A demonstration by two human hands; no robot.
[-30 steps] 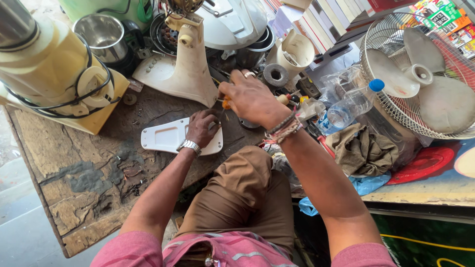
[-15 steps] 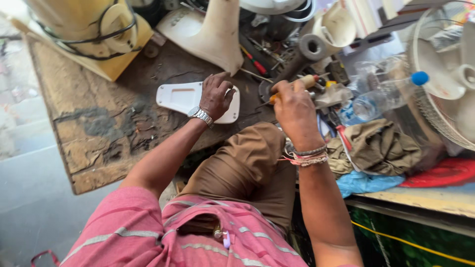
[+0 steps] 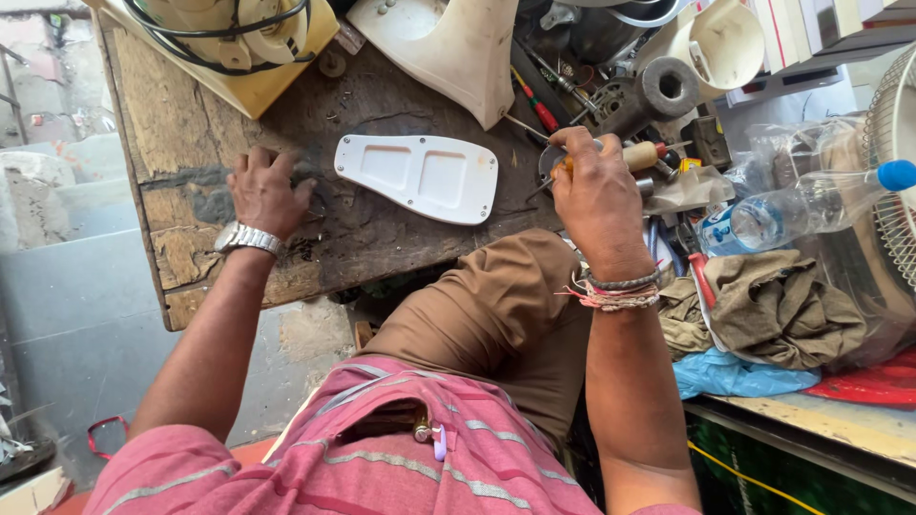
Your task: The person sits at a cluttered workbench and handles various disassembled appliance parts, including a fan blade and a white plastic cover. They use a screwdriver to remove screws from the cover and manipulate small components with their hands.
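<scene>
left hand (image 3: 265,191) flat, fingers spread on workbench (image 3: 191,124); right hand (image 3: 596,186) gripping screwdriver (image 3: 637,155), tip hidden; white plate (image 3: 420,176) between them

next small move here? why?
Probably bring the left hand back to steady the white plastic cover plate. That hand rests on the bare wooden bench, apart from the plate, which lies loose between the hands. The right hand grips a wooden-handled screwdriver just right of the plate, so the tool looks ready.
</scene>
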